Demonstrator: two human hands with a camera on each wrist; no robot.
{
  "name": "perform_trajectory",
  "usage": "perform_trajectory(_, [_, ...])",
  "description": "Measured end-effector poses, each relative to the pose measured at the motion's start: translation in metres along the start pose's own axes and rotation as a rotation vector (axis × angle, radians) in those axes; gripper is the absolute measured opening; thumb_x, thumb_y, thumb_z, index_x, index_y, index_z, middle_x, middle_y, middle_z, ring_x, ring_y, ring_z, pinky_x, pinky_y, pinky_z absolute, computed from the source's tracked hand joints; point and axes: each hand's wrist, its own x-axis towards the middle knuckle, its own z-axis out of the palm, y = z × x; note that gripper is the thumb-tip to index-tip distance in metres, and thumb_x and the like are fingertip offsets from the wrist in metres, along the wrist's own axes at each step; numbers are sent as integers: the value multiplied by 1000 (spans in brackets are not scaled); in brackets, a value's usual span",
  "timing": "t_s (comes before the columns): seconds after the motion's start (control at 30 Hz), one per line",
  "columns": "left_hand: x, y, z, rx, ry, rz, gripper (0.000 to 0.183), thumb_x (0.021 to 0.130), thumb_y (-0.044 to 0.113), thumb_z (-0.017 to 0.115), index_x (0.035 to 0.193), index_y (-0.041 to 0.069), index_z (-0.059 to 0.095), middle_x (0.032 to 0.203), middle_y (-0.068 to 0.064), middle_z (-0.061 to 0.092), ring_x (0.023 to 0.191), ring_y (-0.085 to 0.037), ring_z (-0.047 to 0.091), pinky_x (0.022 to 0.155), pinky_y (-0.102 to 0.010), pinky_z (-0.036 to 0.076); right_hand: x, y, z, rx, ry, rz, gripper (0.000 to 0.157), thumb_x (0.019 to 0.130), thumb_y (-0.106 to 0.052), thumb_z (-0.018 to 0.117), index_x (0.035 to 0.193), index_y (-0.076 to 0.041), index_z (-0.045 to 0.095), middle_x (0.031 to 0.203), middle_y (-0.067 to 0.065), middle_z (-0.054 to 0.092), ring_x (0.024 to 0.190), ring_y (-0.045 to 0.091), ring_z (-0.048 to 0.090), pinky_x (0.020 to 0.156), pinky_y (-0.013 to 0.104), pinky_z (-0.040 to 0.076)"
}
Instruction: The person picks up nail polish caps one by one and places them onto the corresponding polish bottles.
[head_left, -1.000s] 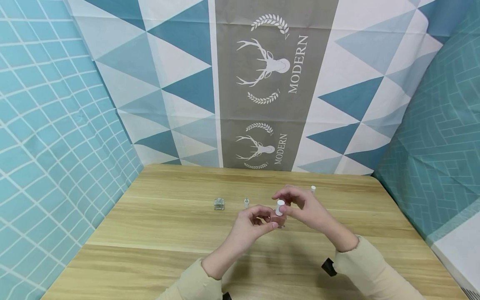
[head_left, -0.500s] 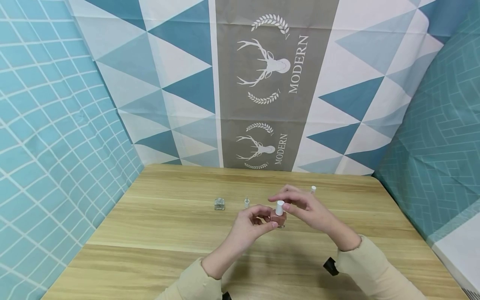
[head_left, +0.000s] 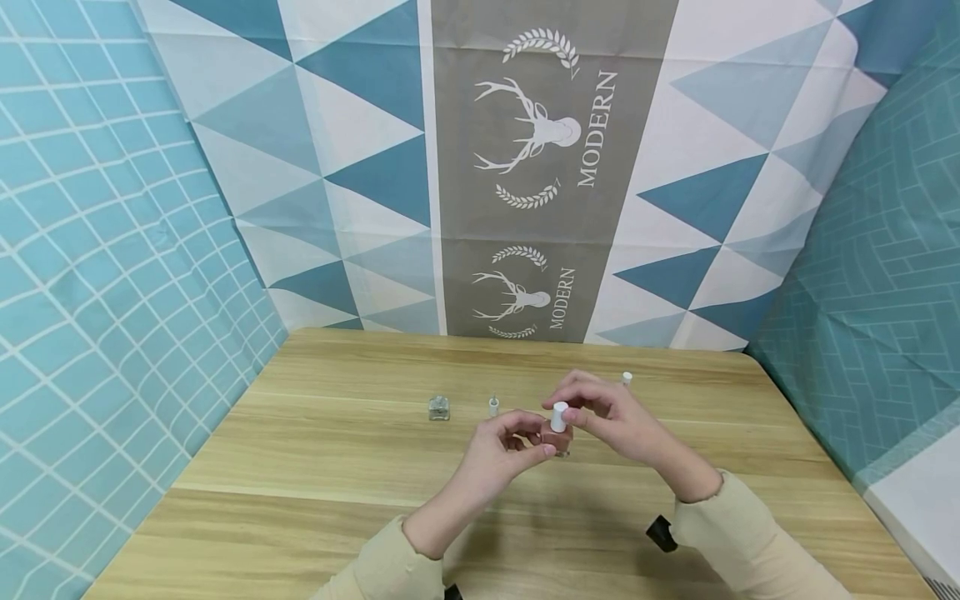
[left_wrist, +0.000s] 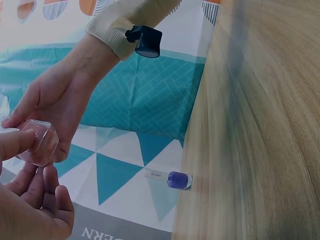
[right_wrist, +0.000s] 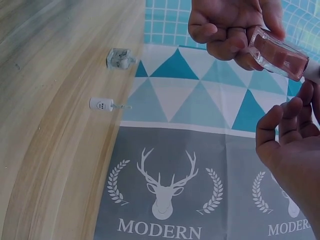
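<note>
My left hand [head_left: 498, 450] holds a pinkish-brown nail polish bottle [head_left: 557, 439] by its glass body, above the table. The thumb and fingers of my right hand [head_left: 611, 419] pinch the bottle's white cap [head_left: 559, 416], which sits on its neck. In the left wrist view, the pink glass body [left_wrist: 41, 145] lies between the left fingers. The right wrist view shows the bottle [right_wrist: 279, 54] tilted, its cap [right_wrist: 312, 71] running toward the frame edge above the curled right fingers.
An uncapped clear nail polish bottle [head_left: 438, 408] stands on the wooden table [head_left: 337, 467]. Right of it, a white brush cap [head_left: 493, 407] stands with its brush pointing up. A purple nail polish bottle [left_wrist: 179, 180] is behind my right hand, only its white cap [head_left: 627, 378] showing in the head view.
My right fingers have loosened around the cap, then closed in on it again, with the hand shifting slightly. The left hand and the bottle have stayed nearly still.
</note>
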Motion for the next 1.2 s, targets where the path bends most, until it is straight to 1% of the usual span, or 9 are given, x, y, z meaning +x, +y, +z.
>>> perform_trajectory(0.1, [0,0,0,-1,-1,-1,22,76,9,68,98,8,64,90,-6,65,81,-13,56,68,-24,44,0,0,0,-13,16,25,21,85,3,53,100,-10,62,93,7,57,78,10,51,59,25,43])
perform_trajectory(0.27, [0,0,0,1,0,-1,23,76,10,69,98,8,65,90,-6,65,80,-12,55,68,-23,44,0,3,1,9,47,43,19,83,4,57,96,-9,62,91,5,57,81,12,52,61,26,44])
perform_trajectory(0.37, [0,0,0,2,3,-3,23,75,10,69,98,8,65,90,-6,65,80,-12,55,68,-23,44,0,13,2,29,57,28,20,81,4,58,95,-10,61,89,4,56,79,13,51,63,26,44])
perform_trajectory(0.5, [0,1,1,2,7,-12,22,75,11,69,97,9,65,89,-5,65,80,-13,55,68,-24,44,-1,25,2,35,68,19,17,82,0,60,93,-13,61,88,2,55,76,13,49,64,26,43])
perform_trajectory(0.6, [0,1,1,0,9,-15,22,75,10,69,97,9,65,89,-5,65,80,-13,55,68,-24,44,-1,26,3,36,80,18,12,81,-2,61,90,-10,61,87,3,55,75,14,48,63,26,43])
perform_trajectory(0.7, [0,2,1,-2,13,-15,22,75,10,69,96,8,65,88,-6,65,80,-13,55,67,-23,44,0,26,3,39,92,24,11,80,-3,63,87,-9,60,85,3,54,75,13,47,62,26,42])
perform_trajectory(0.83, [0,2,1,1,19,-14,22,75,9,70,96,7,65,88,-6,65,79,-12,55,67,-23,44,1,27,5,41,106,28,14,77,-4,66,84,-12,58,83,3,52,74,14,47,63,25,42])
perform_trajectory(1.07, [1,1,1,5,23,-8,23,74,9,70,97,8,65,88,-5,65,78,-11,55,66,-23,45,3,26,6,64,125,38,18,75,-8,69,82,-12,53,80,4,49,72,22,44,63,26,41])
perform_trajectory(1.2, [0,1,1,5,20,-3,23,74,9,70,96,8,65,88,-5,65,78,-11,55,65,-23,45,3,27,7,62,120,38,18,75,-10,69,82,-13,52,79,4,48,71,19,44,61,26,40])
